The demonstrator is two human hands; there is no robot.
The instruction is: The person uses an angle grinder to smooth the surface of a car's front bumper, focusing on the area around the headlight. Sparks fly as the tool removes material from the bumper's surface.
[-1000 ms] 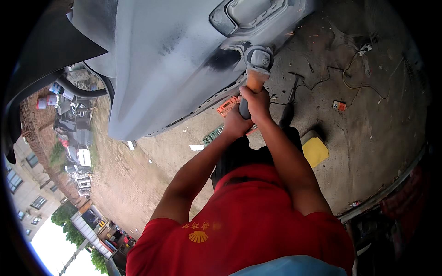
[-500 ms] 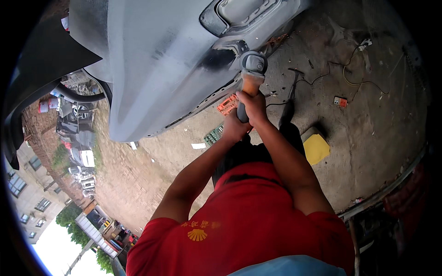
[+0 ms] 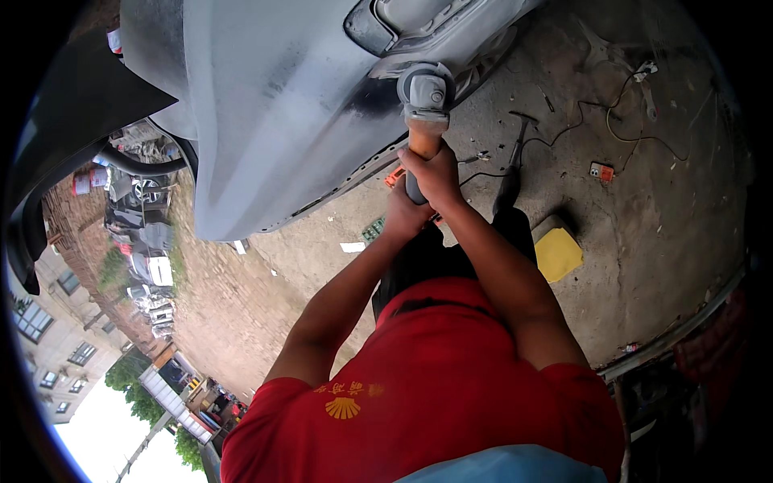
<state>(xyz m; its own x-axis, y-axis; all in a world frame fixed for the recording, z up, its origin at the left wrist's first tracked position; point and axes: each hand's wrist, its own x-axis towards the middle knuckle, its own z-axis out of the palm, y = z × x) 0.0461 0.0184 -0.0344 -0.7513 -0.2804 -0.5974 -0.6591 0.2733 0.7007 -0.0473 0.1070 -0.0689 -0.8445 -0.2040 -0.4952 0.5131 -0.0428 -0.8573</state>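
Note:
An angle grinder point(image 3: 424, 138) with an orange body and a grey head is held in both my hands, its head up against the lower edge of a grey car body panel point(image 3: 266, 121). My right hand point(image 3: 435, 173) wraps around the orange body. Just below it, my left hand point(image 3: 407, 213) is closed around the rear of the handle. The panel has a dark, bare-looking patch beside the grinder head and a recessed opening point(image 3: 372, 28) above. The head hides the spot where the disc meets the panel.
A hammer point(image 3: 519, 137) and a cord point(image 3: 564, 137) lie on the ground to the right. Near my legs are a yellow-topped stool point(image 3: 558, 254), an orange object point(image 3: 394, 176) and a green case point(image 3: 374, 230). An orange-and-white box point(image 3: 601, 171) lies farther right. Car parts point(image 3: 153, 233) are piled at left.
The grinder and both hands have shifted a little left and away from me along the panel's edge. Orange sparks seen earlier beyond the grinder head no longer show.

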